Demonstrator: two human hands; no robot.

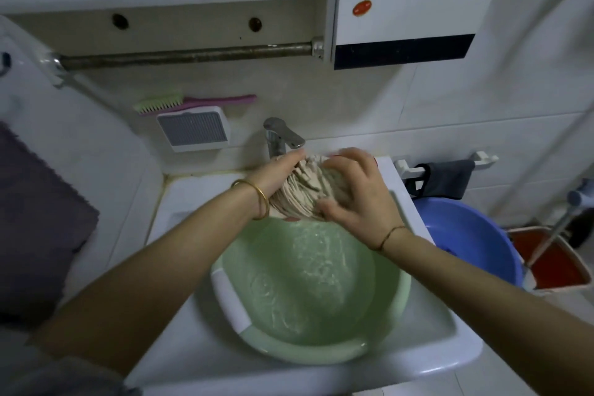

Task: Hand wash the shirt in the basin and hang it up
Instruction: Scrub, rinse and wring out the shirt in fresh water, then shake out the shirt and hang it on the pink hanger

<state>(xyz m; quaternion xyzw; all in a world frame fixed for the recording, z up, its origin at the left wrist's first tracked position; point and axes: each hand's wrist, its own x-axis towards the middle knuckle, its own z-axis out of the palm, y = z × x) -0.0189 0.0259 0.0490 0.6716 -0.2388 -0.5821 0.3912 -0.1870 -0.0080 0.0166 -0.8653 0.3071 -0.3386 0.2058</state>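
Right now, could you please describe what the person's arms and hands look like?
Both forearms are bare, with no sleeves or gloves. The left hand has a gold bangle at its wrist; the right hand has a thin brown cord bracelet at its wrist.

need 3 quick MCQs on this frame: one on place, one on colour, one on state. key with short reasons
1. The shirt, relative to the basin in the sink, is:
A. sunk inside it
B. held above its far rim
C. lying beside it

2. The basin's colour:
A. red
B. green
C. white

3. The basin:
A. holds water
B. is dry
C. is overturned

Key:
1 B, the left hand and right hand hold it bunched there.
2 B, its wall is pale green.
3 A, rippled water shows inside.
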